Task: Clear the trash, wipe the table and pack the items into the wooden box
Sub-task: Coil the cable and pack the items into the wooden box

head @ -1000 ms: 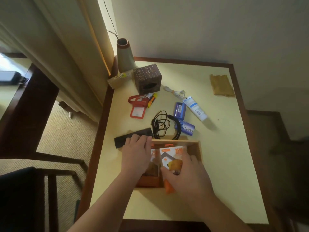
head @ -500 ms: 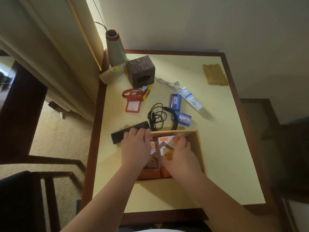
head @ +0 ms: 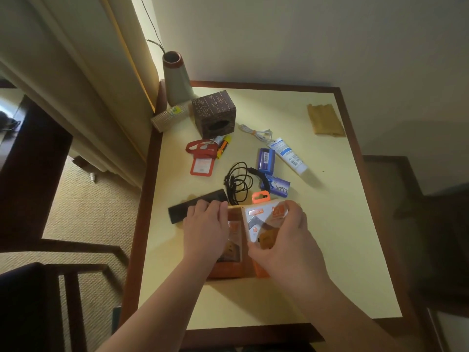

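The wooden box (head: pixel 234 208) lies near the table's front, mostly hidden under my hands. My left hand (head: pixel 205 228) rests flat on its left side, over an orange package (head: pixel 233 246) lying inside. My right hand (head: pixel 281 241) grips a second orange-and-white blister pack (head: pixel 258 218), tilted upward over the box's right half. Beyond the box lie a black remote (head: pixel 195 205), a coiled black cable (head: pixel 238 182), two blue soap packets (head: pixel 266 161) (head: pixel 278 188), a white tube (head: pixel 289 156), a white cord (head: pixel 256 133), a red badge holder (head: pixel 201 161) and a yellow marker (head: pixel 224 147).
A brown patterned cube box (head: pixel 214 113), a tall vase (head: pixel 176 77) and a lying plastic bottle (head: pixel 168 118) crowd the far left corner. A yellow cloth (head: pixel 324 119) lies at the far right. The table (head: pixel 342 237) has a dark wooden rim; a chair (head: pixel 33 301) stands at left.
My right hand had pressed the blister pack down into the box; now it has lifted the pack's far end up and tilted it. The left hand stayed on the box.
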A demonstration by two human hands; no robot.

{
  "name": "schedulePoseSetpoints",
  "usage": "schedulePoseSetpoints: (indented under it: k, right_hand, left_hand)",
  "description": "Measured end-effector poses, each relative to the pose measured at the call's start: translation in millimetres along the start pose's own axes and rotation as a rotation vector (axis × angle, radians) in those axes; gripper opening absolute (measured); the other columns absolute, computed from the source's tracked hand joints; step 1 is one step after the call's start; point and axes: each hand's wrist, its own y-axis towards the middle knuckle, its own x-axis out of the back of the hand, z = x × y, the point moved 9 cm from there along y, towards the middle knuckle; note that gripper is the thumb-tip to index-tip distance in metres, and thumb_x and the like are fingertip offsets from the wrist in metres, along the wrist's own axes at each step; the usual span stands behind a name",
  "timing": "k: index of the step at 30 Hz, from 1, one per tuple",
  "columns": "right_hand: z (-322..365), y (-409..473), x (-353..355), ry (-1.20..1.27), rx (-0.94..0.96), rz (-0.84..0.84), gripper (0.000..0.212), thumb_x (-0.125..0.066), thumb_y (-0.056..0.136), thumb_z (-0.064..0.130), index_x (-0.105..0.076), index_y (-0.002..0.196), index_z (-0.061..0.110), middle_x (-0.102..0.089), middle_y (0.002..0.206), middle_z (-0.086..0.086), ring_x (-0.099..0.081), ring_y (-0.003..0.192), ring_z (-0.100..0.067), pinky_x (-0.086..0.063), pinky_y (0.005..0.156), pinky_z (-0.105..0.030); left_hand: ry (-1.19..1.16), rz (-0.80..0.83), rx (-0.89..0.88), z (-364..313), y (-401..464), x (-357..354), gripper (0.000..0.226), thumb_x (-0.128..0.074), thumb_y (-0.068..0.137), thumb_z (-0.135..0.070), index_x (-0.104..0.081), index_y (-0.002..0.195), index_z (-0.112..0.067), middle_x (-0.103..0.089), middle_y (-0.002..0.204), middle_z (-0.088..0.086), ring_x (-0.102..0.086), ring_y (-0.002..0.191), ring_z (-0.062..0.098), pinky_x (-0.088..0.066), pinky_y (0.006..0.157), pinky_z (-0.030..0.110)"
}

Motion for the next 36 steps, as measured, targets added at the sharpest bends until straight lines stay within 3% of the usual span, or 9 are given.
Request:
schedulePoseSetpoints:
  k: [10, 15, 24, 26, 29, 31, 33, 34, 36]
  right_hand:
    - [-30, 20, -64, -0.158, -0.123, 0.16, 0.099, -0.08, 0.083, 0.053, -0.018, 0.151, 0.016, -0.046, 0.137, -0.006, -0.066, 0.111, -0.022, -0.058, 0.081, -0.032]
    - [-30, 37, -89, -0.136, -0.104, 0.311, 0.102, -0.079, 0.085, 0.057, -0.02, 0.152, 0.007, -0.044, 0.147, -0.014, -0.063, 0.122, -0.031, -0.055, 0.091, -0.038]
    - [-32, 43, -92, -0.182, -0.043, 0.442, 0.108, -0.074, 0.094, 0.041, 0.0, 0.164, 0.008, -0.037, 0.16, -0.013, -0.056, 0.132, -0.031, -0.051, 0.103, -0.039]
    - [-34, 42, -91, -0.225, -0.005, 0.476, 0.11, -0.07, 0.096, 0.041, 0.009, 0.165, 0.009, -0.034, 0.163, -0.013, -0.057, 0.131, -0.028, -0.052, 0.102, -0.036]
    - [-35, 41, -88, -0.194, 0.009, 0.579, 0.111, -0.068, 0.096, 0.042, 0.016, 0.165, 0.016, -0.049, 0.154, -0.008, -0.064, 0.118, -0.022, -0.057, 0.09, -0.032]
    - [-29, 41, -74, -0.171, 0.036, 0.665, 0.103, -0.07, 0.093, 0.046, -0.003, 0.167, 0.019, -0.061, 0.141, -0.003, -0.066, 0.11, -0.017, -0.057, 0.083, -0.029]
    - [-16, 52, -45, -0.179, 0.128, 0.651, 0.064, -0.071, 0.092, 0.051, -0.051, 0.146, 0.023, -0.071, 0.119, 0.003, -0.069, 0.099, -0.014, -0.059, 0.082, -0.031]
    - [-7, 63, -24, -0.131, 0.151, 0.578, 0.039, -0.069, 0.094, 0.051, -0.066, 0.124, 0.026, -0.074, 0.105, 0.005, -0.071, 0.091, -0.014, -0.061, 0.08, -0.034]
    - [1, 97, 28, 0.026, 0.149, 0.28, 0.018, -0.066, 0.097, 0.043, -0.072, 0.095, 0.026, -0.074, 0.085, 0.006, -0.072, 0.081, -0.017, -0.059, 0.077, -0.034]
  left_hand:
    - [0.012, 0.001, 0.001, 2, 1, -4, 0.038, -0.033, 0.109, -0.046, -0.065, 0.114, -0.026, -0.06, 0.106, -0.003, -0.048, 0.097, 0.015, -0.049, 0.086, 0.036]
    - [0.003, -0.01, -0.013, 1, 1, -4, 0.037, -0.036, 0.11, -0.044, -0.067, 0.113, -0.025, -0.061, 0.105, -0.002, -0.049, 0.096, 0.017, -0.048, 0.083, 0.037]
    - [-0.013, -0.032, -0.001, 3, 0, -6, 0.036, -0.039, 0.109, -0.045, -0.069, 0.114, -0.026, -0.057, 0.11, -0.002, -0.044, 0.095, 0.011, -0.048, 0.084, 0.033]
    - [-0.004, -0.024, 0.005, 2, 0, -6, 0.037, -0.038, 0.109, -0.046, -0.069, 0.116, -0.027, -0.057, 0.112, -0.002, -0.045, 0.097, 0.011, -0.048, 0.086, 0.033]
    - [-0.012, -0.011, 0.032, 3, -3, -4, 0.037, -0.039, 0.108, -0.047, -0.067, 0.124, -0.028, -0.056, 0.119, -0.002, -0.046, 0.107, 0.013, -0.049, 0.092, 0.034]
    - [-0.022, -0.001, 0.079, 6, -5, -3, 0.042, -0.038, 0.107, -0.051, -0.063, 0.132, -0.029, -0.055, 0.126, -0.001, -0.047, 0.115, 0.015, -0.051, 0.097, 0.038]
    - [-0.01, 0.003, 0.08, 5, -6, -3, 0.044, -0.037, 0.107, -0.053, -0.064, 0.132, -0.029, -0.058, 0.125, -0.001, -0.046, 0.114, 0.015, -0.049, 0.095, 0.035]
    - [-0.001, 0.004, 0.067, 4, -7, -3, 0.042, -0.037, 0.106, -0.053, -0.065, 0.128, -0.029, -0.06, 0.122, -0.001, -0.046, 0.111, 0.014, -0.047, 0.093, 0.033]
    - [0.002, 0.004, 0.057, 1, -6, -2, 0.04, -0.039, 0.106, -0.051, -0.066, 0.123, -0.028, -0.064, 0.117, -0.001, -0.047, 0.108, 0.015, -0.047, 0.09, 0.033]
